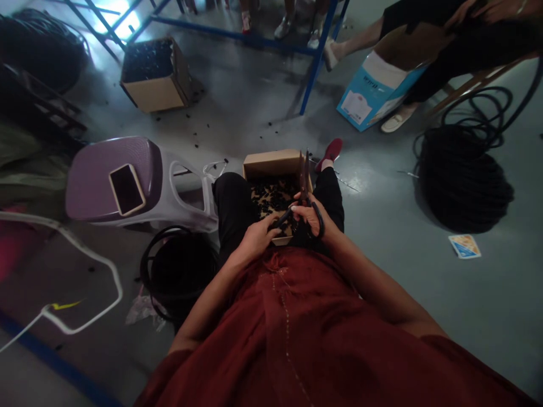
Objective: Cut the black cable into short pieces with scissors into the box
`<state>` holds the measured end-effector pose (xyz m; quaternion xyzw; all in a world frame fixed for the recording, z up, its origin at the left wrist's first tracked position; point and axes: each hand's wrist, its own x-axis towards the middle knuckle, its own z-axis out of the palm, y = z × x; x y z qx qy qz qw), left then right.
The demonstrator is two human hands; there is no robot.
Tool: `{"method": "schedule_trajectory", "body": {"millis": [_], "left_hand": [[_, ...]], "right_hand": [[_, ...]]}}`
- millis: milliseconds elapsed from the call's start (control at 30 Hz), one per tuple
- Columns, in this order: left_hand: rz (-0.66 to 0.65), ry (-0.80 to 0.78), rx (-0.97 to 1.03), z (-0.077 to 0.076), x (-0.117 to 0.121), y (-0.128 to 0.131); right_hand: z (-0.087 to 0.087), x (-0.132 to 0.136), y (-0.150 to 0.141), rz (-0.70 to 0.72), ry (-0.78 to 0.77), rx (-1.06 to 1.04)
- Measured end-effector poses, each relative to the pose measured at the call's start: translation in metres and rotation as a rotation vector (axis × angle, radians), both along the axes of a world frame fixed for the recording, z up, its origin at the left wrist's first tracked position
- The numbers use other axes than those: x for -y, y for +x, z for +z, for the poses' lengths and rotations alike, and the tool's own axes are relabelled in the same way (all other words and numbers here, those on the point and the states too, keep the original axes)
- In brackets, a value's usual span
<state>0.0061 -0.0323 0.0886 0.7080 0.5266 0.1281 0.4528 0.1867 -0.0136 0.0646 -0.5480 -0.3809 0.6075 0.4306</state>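
My right hand (309,217) holds a pair of black-handled scissors (304,181) upright, with the blades pointing away from me. My left hand (255,238) is closed on a dark piece, apparently black cable, beside the scissors' handles. I cannot separate that piece clearly from the handles. Both hands are just above a cardboard box (271,164) resting on my black-trousered lap (231,198). Many small black cable pieces (274,199) fill the box.
A purple plastic stool (114,186) with a phone (126,189) on it stands to my left. Black cable coils (460,181) (180,271) lie on both sides. Ahead are a filled cardboard box (155,76), scattered black bits (203,133), a blue metal frame (318,62) and a seated person's legs (424,62).
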Motion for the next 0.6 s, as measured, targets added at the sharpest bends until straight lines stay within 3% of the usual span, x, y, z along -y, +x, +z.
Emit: {"method": "schedule_trajectory", "body": {"millis": [200, 400, 600], "left_hand": [[0.018, 0.253, -0.261, -0.014, 0.012, 0.005], [0.093, 0.267, -0.111, -0.022, 0.006, 0.002], [0.168, 0.265, 0.064, -0.028, -0.017, -0.014]], "right_hand": [[-0.025, -0.002, 0.006, -0.103, 0.015, 0.057], [-0.027, 0.006, 0.013, -0.013, 0.023, 0.182], [-0.035, 0.033, 0.033, 0.157, 0.025, 0.498]]}}
